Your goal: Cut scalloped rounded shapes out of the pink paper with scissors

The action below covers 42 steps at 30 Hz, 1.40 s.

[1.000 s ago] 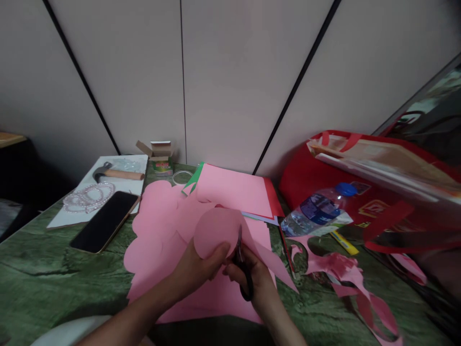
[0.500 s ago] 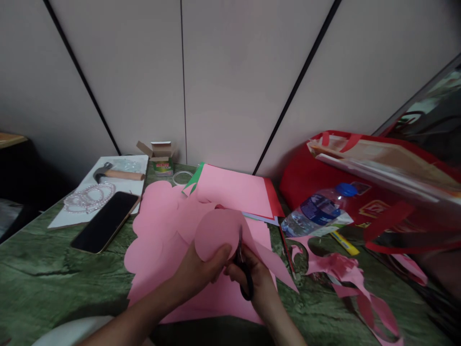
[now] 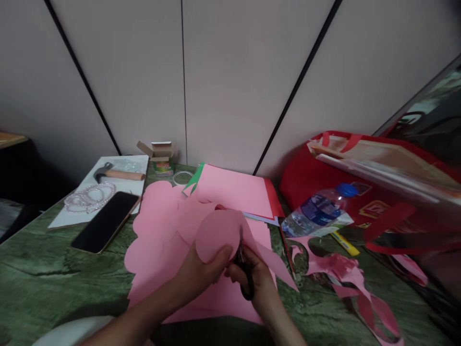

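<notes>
L hand (image 3: 201,270) pinched pink paper (image 3: 219,235), thumb on top, other fingers mostly hidden behind. R hand (image 3: 261,281) gripped black scissors (image 3: 248,286), blades partly hidden, dim, at paper's curved edge. Paper held over pink sheets (image 3: 154,250), these partly blocked. To R: pink scraps (image 3: 347,271), blurry, nr bottle (image 3: 317,209); red bag (image 3: 300,175) cut off at view's edge. Vs 1 s ago: hands, paper & scissors abt same.

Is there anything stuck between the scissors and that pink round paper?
No, nothing visible. The right hand holds the black scissors with their blades right at the round paper's right edge. The left hand's thumb lies on the paper, left of the blades.
</notes>
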{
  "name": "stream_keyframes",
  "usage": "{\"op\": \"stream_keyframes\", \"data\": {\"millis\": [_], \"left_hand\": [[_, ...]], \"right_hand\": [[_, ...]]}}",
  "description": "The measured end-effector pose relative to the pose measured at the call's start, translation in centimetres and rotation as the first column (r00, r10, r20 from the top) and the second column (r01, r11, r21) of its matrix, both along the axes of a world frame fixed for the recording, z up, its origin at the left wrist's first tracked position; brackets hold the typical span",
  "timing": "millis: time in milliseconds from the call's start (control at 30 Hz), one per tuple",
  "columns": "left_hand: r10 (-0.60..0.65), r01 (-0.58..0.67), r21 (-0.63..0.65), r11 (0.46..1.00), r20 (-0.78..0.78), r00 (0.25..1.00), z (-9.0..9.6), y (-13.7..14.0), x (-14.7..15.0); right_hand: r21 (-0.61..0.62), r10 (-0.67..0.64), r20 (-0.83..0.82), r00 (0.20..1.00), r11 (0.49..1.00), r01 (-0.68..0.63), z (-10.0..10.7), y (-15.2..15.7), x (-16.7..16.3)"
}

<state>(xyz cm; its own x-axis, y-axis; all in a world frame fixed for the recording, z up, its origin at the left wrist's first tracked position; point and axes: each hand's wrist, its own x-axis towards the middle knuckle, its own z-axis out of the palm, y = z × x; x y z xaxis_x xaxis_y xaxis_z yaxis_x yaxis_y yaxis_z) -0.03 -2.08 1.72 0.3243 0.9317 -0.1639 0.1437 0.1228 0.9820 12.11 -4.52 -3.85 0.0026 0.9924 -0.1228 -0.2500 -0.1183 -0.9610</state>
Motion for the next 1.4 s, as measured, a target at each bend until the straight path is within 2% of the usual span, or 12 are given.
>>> {"op": "stream_keyframes", "data": {"millis": [233, 533, 900, 1400], "left_hand": [[-0.002, 0.003, 0.032, 0.999, -0.014, 1.000, -0.2, 0.0, 0.0], [0.022, -0.022, 0.010, 1.000, 0.011, 1.000, 0.3, -0.1, 0.0], [0.026, -0.023, 0.057, 0.998, -0.061, 0.998, -0.6, 0.4, -0.6], [0.047, -0.042, 0.092, 0.995, -0.046, 0.998, -1.0, 0.5, -0.7]], "right_hand": [[0.036, 0.014, 0.071, 0.997, 0.999, -0.017, 0.1, -0.2, 0.2], [0.000, 0.032, 0.058, 0.998, 0.999, -0.032, 0.8, -0.1, 0.2], [-0.009, 0.008, 0.057, 0.998, 1.000, -0.007, 0.8, -0.2, 0.3], [0.014, 0.017, 0.017, 1.000, 1.000, -0.018, 0.8, -0.3, 0.2]]}}
